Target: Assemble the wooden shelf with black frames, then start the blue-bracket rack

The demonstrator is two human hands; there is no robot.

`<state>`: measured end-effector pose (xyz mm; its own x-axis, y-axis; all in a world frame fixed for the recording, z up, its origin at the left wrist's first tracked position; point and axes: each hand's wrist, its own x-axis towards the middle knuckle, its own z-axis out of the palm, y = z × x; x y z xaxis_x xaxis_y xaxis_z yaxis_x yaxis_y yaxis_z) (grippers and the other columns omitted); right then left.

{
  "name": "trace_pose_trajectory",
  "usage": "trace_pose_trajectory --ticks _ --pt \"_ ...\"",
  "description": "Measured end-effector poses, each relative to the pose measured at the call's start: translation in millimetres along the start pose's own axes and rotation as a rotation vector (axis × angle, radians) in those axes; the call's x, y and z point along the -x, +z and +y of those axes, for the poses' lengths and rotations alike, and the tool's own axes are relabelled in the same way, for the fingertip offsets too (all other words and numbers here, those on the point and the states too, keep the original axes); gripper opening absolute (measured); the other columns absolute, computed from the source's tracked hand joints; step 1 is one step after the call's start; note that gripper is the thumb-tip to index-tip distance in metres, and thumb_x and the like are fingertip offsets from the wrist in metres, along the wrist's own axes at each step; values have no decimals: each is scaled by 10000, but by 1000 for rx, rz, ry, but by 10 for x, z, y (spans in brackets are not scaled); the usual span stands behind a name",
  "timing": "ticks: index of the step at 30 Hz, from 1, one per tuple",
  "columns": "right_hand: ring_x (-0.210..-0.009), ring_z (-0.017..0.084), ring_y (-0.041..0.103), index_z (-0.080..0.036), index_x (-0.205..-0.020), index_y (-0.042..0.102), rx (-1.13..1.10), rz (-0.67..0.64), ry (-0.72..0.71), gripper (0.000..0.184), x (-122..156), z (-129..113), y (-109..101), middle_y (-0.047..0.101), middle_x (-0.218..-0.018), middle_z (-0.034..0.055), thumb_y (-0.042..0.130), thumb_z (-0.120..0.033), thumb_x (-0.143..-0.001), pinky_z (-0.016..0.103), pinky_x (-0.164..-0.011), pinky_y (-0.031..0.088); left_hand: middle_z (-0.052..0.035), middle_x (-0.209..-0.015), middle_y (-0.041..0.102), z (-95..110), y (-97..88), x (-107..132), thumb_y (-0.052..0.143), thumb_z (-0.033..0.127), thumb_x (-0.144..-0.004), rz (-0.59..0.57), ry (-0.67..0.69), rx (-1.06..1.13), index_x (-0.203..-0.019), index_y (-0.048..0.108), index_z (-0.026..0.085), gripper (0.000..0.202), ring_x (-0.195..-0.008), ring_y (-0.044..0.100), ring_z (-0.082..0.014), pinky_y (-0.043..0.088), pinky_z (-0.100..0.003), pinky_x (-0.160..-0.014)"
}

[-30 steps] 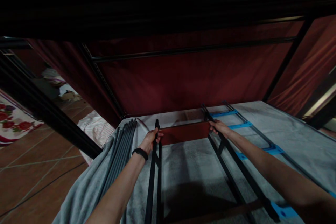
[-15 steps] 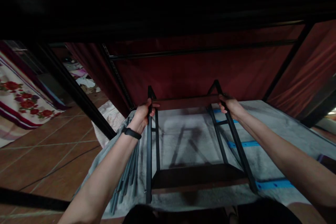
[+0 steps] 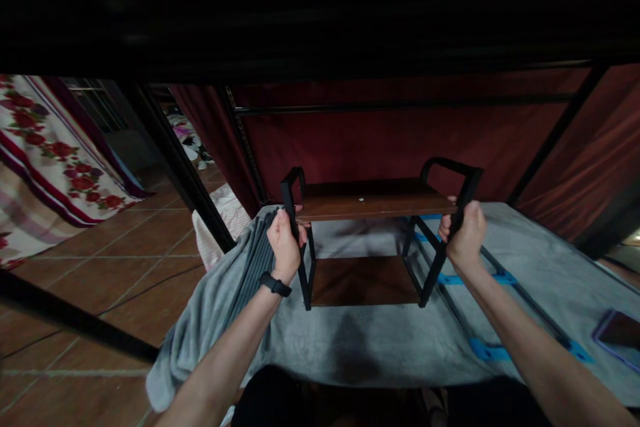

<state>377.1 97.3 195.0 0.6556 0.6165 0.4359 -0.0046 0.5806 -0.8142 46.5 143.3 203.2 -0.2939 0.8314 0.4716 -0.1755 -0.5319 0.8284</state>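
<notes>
In front of me is a small two-tier shelf [image 3: 370, 203] with brown boards and black metal side frames. My left hand [image 3: 286, 240] is wrapped round its left frame near the upper board; a dark band is on that wrist. My right hand [image 3: 466, 230] grips the right frame at about the same height. The shelf is over a grey blanket [image 3: 330, 347]; whether its feet touch the blanket I cannot tell. Its lower board [image 3: 365, 280] shows beneath the upper one. A small pale spot marks the upper board's front.
To the right lies a dark frame with blue crosspieces [image 3: 490, 350], with a phone-like dark object [image 3: 620, 333] beyond it. Several grey tubes [image 3: 253, 280] lie at left. Black bed posts [image 3: 175, 167], a low overhead bar and a red curtain [image 3: 350, 140] surround the space.
The shelf has tilted so its upper board's top now shows, and its lower end has swung away from me. Both hands still hold the side frames. My view has shifted slightly left.
</notes>
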Motion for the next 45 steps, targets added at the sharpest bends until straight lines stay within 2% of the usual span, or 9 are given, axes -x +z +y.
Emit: trace_pose_trajectory --ticks 3,9,18,22,25,29,34,38,45 --pt "-323 81 343 -187 -1015 605 10 24 10 547 130 70 -99 443 -453 -92 469 -696 -868 189 -305 283 42 -420 502 -58 -64 139 420 672 -922 5 -23 -17 -1015 695 132 613 -330 391 -85 252 -206 -369" --pt "-330 98 352 -202 -990 611 -21 35 2 457 289 187 -220 445 -452 -82 477 -628 -893 209 -311 288 43 -409 487 -113 -134 290 421 649 -927 21 -32 -27 -1010 695 147 578 -336 396 -92 269 -210 -379" --pt "-401 133 454 -227 -1012 652 -10 58 37 447 439 109 -401 507 -508 -41 482 -623 -894 267 -373 336 44 -479 530 -105 -194 506 519 628 -899 -39 -51 89 -1028 654 156 508 -366 439 -93 317 -211 -396" --pt "-505 127 501 -230 -972 647 -86 61 47 353 461 93 -467 571 -667 -28 560 -558 -872 281 -465 405 50 -545 564 -94 -258 574 577 544 -908 -53 -48 162 -1052 604 209 366 -449 520 -103 398 -206 -474" --pt "-642 125 541 -233 -895 620 -151 75 20 259 441 84 -499 588 -840 -21 657 -475 -812 285 -587 469 30 -608 598 -56 -296 605 605 510 -902 -84 -70 181 -977 610 209 311 -546 577 -116 457 -223 -565" --pt "-749 125 534 -237 -818 571 -172 23 55 233 415 66 -569 536 -823 -38 703 -422 -771 273 -728 472 23 -641 602 10 -335 601 669 494 -861 -80 -153 244 -827 599 194 309 -599 594 -120 489 -245 -642" --pt "-795 146 525 -238 -856 606 112 -76 74 247 388 53 -711 571 -842 -19 670 -472 -808 280 -765 424 40 -716 594 63 -391 528 792 433 -755 41 -190 350 -800 595 194 313 -629 579 -100 502 -243 -670" --pt "-810 175 521 -234 -870 619 350 -171 -17 276 341 5 -806 580 -810 -2 617 -510 -853 316 -795 409 50 -701 563 64 -444 503 828 416 -708 88 -177 373 -757 589 191 332 -644 539 -91 478 -228 -674" --pt "-763 181 487 -243 -812 535 675 -312 -194 313 246 -152 -855 518 -782 -2 467 -518 -944 324 -727 372 52 -696 560 74 -483 531 858 389 -662 144 -143 279 -695 596 175 340 -653 483 -76 406 -192 -652"
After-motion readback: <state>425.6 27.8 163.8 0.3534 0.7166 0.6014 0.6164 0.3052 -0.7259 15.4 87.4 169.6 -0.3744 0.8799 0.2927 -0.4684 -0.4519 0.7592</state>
